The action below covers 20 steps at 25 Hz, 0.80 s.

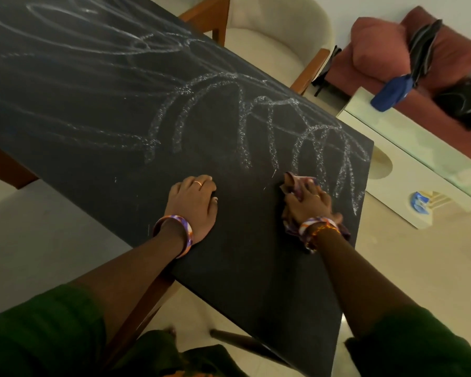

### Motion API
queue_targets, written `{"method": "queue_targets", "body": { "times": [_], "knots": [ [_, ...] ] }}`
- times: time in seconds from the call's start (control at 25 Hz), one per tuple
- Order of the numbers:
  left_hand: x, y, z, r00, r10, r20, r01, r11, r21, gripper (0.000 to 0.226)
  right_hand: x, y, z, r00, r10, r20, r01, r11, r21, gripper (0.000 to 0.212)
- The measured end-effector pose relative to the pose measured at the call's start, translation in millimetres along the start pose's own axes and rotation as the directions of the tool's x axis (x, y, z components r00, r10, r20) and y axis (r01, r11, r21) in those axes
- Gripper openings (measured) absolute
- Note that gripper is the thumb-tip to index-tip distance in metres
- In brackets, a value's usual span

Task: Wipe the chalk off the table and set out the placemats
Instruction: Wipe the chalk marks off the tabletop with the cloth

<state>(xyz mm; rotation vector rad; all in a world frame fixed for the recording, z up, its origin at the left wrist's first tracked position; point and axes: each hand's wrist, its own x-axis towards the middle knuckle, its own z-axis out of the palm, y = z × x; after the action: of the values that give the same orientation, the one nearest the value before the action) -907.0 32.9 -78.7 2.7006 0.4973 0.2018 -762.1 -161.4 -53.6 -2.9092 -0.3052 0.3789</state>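
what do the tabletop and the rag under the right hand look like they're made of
Tabletop: a dark, matte, finely grained slab, probably stone or a slate-like laminate; chalk clings to it in speckled strokes. Rag: soft woven fabric, purple patterned, bunched in folds under the right hand.

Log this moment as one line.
right hand: presses cloth on table | left hand: flat | chalk: remains | placemats: unseen
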Motion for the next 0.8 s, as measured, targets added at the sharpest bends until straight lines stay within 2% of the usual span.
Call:
{"method": "queue_targets", "body": {
  "times": [0.08, 0.16, 0.24, 0.28, 0.36, 0.44, 0.48, 0.56, 0.68, 0.72, 0.8],
  "knots": [
    [1.2, 0.6, 1.1, 1.000, 0.000, -0.013, 0.000, 1.000, 0.012, 0.034, 3.0, 25.6, -12.1, 0.984, 0.179, 0.005, -0.179, 0.982, 0.066, 0.055],
    [2.6, 1.6, 2.5, 1.000, -0.007, -0.012, 0.007, 1.000, 0.026, 0.034, 0.4, 14.8, -11.4, 0.980, 0.200, 0.019, -0.201, 0.978, 0.061, 0.053],
    [3.6, 2.4, 2.9, 1.000, -0.016, 0.004, 0.016, 0.999, 0.038, 0.035, -8.0, -22.8, 0.4, 0.998, 0.064, 0.019, -0.065, 0.997, 0.034, 0.052],
    [3.8, 2.6, 3.2, 1.000, -0.019, 0.015, 0.018, 0.999, 0.046, 0.035, -16.7, -45.0, 8.6, 0.998, -0.055, 0.026, 0.056, 0.998, -0.009, 0.052],
    [4.3, 1.9, 3.1, 1.000, -0.020, 0.022, 0.018, 0.998, 0.056, 0.037, -31.4, -75.6, 25.6, 0.957, -0.276, 0.088, 0.284, 0.954, -0.101, 0.054],
    [4.4, 0.6, 2.0, 1.000, -0.019, 0.019, 0.018, 0.999, 0.044, 0.036, -25.0, -69.9, 25.2, 0.940, -0.328, 0.097, 0.338, 0.933, -0.125, 0.056],
    [3.8, 0.1, 2.0, 1.000, -0.019, 0.015, 0.018, 0.999, 0.034, 0.035, -16.5, -54.4, 19.9, 0.959, -0.276, 0.066, 0.282, 0.954, -0.101, 0.057],
    [2.8, 0.5, 2.1, 1.000, -0.018, 0.005, 0.018, 1.000, 0.022, 0.034, -2.6, -8.8, 7.5, 0.998, -0.066, 0.004, 0.066, 0.998, -0.012, 0.058],
    [4.0, 1.0, 3.6, 1.000, -0.021, 0.003, 0.021, 0.999, 0.029, 0.034, -1.1, 45.4, -2.1, 0.965, 0.262, -0.022, -0.260, 0.963, 0.064, 0.066],
    [4.8, 0.9, 4.0, 1.000, -0.021, 0.008, 0.021, 0.999, 0.034, 0.035, -3.8, 45.3, 0.6, 0.955, 0.294, -0.042, -0.292, 0.956, 0.039, 0.069],
    [6.1, 1.2, 4.5, 1.000, -0.022, 0.020, 0.021, 0.999, 0.042, 0.035, -11.8, 20.4, 13.8, 0.981, 0.186, -0.062, -0.187, 0.982, -0.017, 0.071]
  ]
}}
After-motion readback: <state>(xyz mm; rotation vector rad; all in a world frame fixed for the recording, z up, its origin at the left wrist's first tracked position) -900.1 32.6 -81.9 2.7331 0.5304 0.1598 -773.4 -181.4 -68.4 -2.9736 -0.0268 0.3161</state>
